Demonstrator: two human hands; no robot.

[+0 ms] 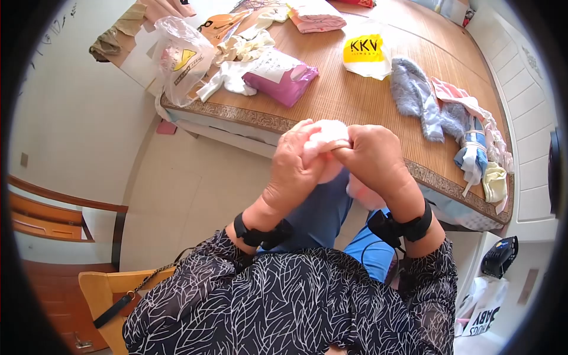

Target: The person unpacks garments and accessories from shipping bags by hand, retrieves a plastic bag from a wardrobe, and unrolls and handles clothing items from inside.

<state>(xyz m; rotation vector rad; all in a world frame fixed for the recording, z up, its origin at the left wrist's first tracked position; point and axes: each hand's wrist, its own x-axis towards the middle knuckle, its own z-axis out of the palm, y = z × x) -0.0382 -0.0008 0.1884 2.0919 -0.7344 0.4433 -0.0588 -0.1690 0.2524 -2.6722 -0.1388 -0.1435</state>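
Both of my hands are raised above my lap, close to the front edge of the bed. Between them is a soft, fluffy pink piece of cloth (325, 135), bunched up; its exact kind I cannot make out. My left hand (291, 158) is closed on its left side. On the right, my right hand (374, 152) grips a fold of it between thumb and curled fingers. Part of the pink cloth hangs below the hands, and another pink fluffy part shows beneath my right wrist. The fingers partly hide the cloth.
The bed (331, 97) has a bamboo mat. On it lie a purple package (290, 89), a yellow-and-white KKV bag (365, 56), fuzzy grey-blue clothing (414, 94), a folded pink cloth (316, 15) and rolled clothes (473, 148). A plastic bag (180, 59) hangs at the left corner. I sit on a wooden chair (97, 296).
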